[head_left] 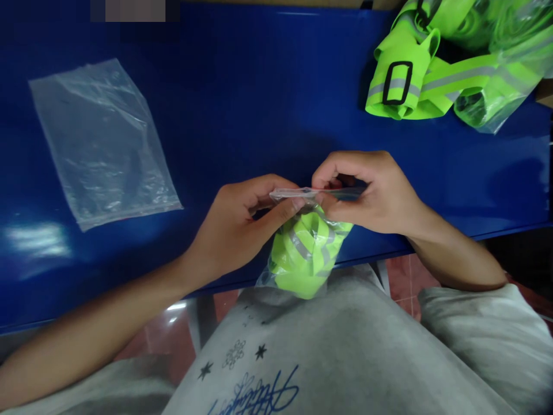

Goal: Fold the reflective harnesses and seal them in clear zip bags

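A clear zip bag (276, 275) hangs at the table's near edge, close to my body. Inside it is a folded neon-green reflective strap (302, 253) with grey stripes. My left hand (242, 219) pinches the left part of the bag's top edge between thumb and fingers. At the right part of the same edge, my right hand (367, 190) grips the bag with thumb and bent fingers. The two hands are a short way apart along the zip. Whether the zip is closed cannot be made out.
A flat clear zip bag (106, 144) lies on the blue table (259, 98) at the left. Loose neon-green reflective straps (458, 78) with a black buckle (397, 83) are piled at the far right, beside bagged green straps (518, 75).
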`<action>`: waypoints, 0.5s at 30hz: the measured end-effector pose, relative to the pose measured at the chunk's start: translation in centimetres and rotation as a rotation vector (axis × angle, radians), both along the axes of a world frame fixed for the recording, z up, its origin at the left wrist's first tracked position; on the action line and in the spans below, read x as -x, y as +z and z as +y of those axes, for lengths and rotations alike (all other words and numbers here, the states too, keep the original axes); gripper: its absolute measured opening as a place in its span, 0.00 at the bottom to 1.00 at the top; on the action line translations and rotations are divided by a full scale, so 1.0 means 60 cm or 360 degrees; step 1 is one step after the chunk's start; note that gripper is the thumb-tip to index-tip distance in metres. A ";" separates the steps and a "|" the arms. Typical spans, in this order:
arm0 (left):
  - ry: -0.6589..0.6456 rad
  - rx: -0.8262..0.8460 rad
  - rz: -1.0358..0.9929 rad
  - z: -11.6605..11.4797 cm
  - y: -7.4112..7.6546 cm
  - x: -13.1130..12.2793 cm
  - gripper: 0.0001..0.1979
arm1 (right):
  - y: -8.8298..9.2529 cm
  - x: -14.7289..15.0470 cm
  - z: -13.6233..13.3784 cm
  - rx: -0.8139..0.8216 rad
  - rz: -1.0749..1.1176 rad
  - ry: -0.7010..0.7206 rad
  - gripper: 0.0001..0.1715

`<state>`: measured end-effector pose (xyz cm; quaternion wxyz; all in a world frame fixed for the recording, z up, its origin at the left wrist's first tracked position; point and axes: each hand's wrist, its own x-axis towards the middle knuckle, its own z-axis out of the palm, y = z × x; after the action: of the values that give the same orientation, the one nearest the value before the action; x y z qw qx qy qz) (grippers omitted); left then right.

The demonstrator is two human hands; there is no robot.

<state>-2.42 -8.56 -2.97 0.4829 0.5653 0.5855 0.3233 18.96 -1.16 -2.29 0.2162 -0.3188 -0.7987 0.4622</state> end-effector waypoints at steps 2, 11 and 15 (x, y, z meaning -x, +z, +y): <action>-0.0001 0.0008 0.0003 0.000 0.000 -0.002 0.06 | -0.002 0.000 -0.001 -0.0008 -0.0011 0.0000 0.04; -0.0092 0.0048 -0.0045 0.001 -0.004 -0.009 0.05 | -0.008 0.003 -0.008 0.0020 0.0011 0.0061 0.06; -0.0120 0.0094 -0.0120 -0.001 -0.009 -0.006 0.06 | -0.012 0.004 -0.007 0.0050 0.0001 0.0043 0.03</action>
<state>-2.06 -8.60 -3.53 0.5329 0.5600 0.5544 0.3084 18.75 -1.55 -2.98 0.2051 -0.3111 -0.7957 0.4776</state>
